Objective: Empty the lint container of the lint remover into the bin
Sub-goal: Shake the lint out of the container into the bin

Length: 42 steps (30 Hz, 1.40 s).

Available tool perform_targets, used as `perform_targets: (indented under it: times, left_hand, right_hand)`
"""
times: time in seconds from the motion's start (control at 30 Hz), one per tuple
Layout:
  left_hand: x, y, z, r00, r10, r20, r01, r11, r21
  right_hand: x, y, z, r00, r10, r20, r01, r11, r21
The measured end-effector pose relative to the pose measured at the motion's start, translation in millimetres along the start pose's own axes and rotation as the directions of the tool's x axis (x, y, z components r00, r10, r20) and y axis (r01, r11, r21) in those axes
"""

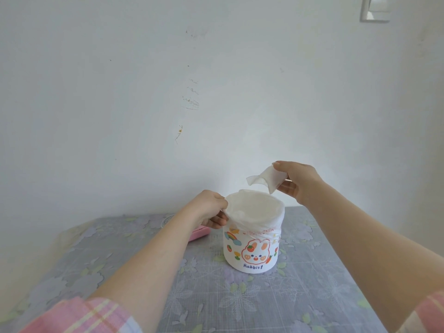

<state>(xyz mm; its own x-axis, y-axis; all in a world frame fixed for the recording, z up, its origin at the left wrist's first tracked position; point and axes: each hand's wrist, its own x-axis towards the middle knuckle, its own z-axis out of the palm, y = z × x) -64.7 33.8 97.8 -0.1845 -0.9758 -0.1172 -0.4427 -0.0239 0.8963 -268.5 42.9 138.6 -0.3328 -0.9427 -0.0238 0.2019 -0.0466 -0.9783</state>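
I have my left hand (211, 209) pinching the liner at the bin (253, 239) rim's nine o'clock, while my right hand (296, 181) grips the clear lint container (270, 180), tipped mouth-down just beyond two o'clock.

My table (312, 272), under its grey floral cloth, carries the white rabbit-print bin (252, 251) near the middle and the pink lint remover (198, 233) just beside its left.
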Motion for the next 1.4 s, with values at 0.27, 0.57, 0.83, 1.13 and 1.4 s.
perform_targets:
  times: [0.27,0.57,0.83,1.13,1.4]
  left_hand:
    - [11,7,17,0.994,0.041,-0.103,-0.043,0.999,-0.018]
    - [52,25,53,0.984,0.082,-0.160,-0.098,0.991,-0.094]
    - [104,53,91,0.989,0.092,-0.115,-0.098,0.994,-0.041]
    - [149,74,122,0.995,0.070,-0.068,-0.071,0.997,-0.016]
    - [151,73,120,0.999,0.050,-0.020,-0.050,0.998,-0.033]
  right_hand:
    - [2,-3,-29,0.990,0.044,-0.134,-0.023,0.987,0.158]
    - [23,4,-93,0.947,0.011,-0.322,0.068,0.971,0.231]
    - [56,17,-129,0.924,0.108,-0.367,0.018,0.946,0.324]
    - [91,29,-154,0.912,0.161,-0.376,0.001,0.919,0.395]
    - [98,32,-155,0.912,0.164,-0.376,-0.009,0.924,0.382]
